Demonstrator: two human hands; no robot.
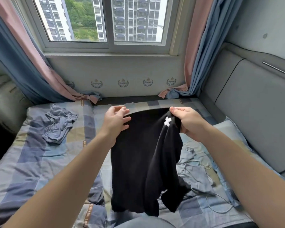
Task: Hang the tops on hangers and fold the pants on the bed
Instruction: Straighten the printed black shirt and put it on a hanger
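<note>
**A:** Spotted the black garment held up above the bed, dangling over the middle of the checked sheet. Couldn't tell whether the lower end touched it. Couldn't tell top or pants either tbh. Saw a straight upper edge, a bit like a waistband, plus a little white cross.

**B:** Same here. Noticed the right hand clamped round a bunched corner right by that cross. Left hand pinching the other end of the edge between thumb and fingers, fingers fairly straight. Held well apart, upper edge slung between them.

**A:** Looked soft and light, probably a thin knit. Drooped in loose folds, zero stiffness. Wouldn't slip much, wouldn't break lol.

**B:** Yeah, would take it by the two top corners just like that and shake the bunching out on the right side. If pants: lay flat on the sheet, then fold. If a top: needed a hanger, and saw none anywhere in view.

**A:** Also clocked a crumpled blue-grey piece off to the left on the bed, and a greyish one with a drawstring just beside the black one on the right. Neither in hand, so guessing next in line.
</note>
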